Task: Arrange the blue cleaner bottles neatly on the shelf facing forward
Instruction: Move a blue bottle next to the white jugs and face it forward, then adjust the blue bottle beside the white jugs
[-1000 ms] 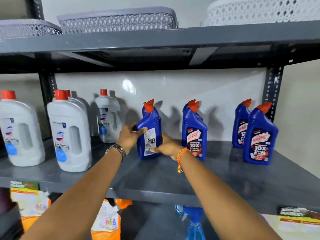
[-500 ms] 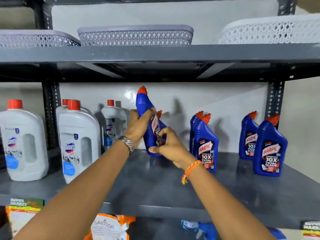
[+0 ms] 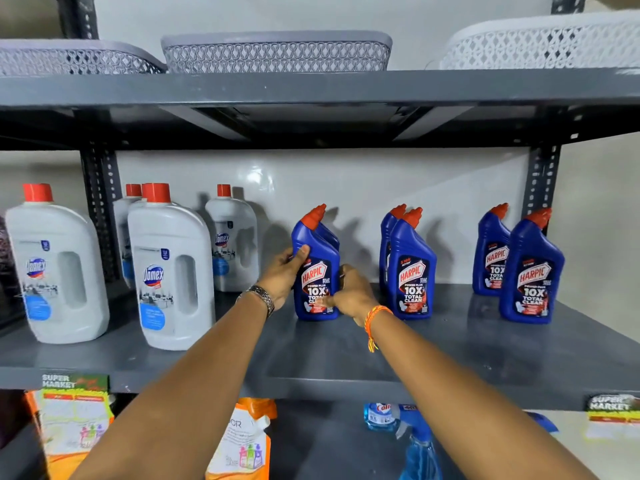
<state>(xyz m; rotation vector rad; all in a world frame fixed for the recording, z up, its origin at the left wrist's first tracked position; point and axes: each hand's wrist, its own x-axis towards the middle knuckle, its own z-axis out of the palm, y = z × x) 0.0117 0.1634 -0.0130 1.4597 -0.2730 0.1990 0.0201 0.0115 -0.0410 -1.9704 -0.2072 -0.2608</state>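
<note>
A blue Harpic bottle (image 3: 317, 268) with a red cap stands upright on the grey shelf (image 3: 346, 355), label facing me. My left hand (image 3: 285, 271) grips its left side and my right hand (image 3: 349, 292) holds its lower right. Another blue bottle (image 3: 330, 233) stands right behind it, mostly hidden. To the right stands a pair of blue bottles, front (image 3: 412, 268) and back (image 3: 388, 237). Further right is a second pair, front (image 3: 531, 271) and back (image 3: 490, 251). All visible labels face forward.
Several white Domex bottles (image 3: 169, 268) with red caps stand on the left half of the shelf. Perforated baskets (image 3: 277, 51) sit on the shelf above. Below are refill pouches (image 3: 242, 441) and a blue spray bottle (image 3: 415, 441). A slotted upright post (image 3: 100, 209) divides the left side.
The bottle was on the shelf with its back label showing, then lifted and tilted. Now it stands upright on the shelf with its front label toward me, both hands still on it.
</note>
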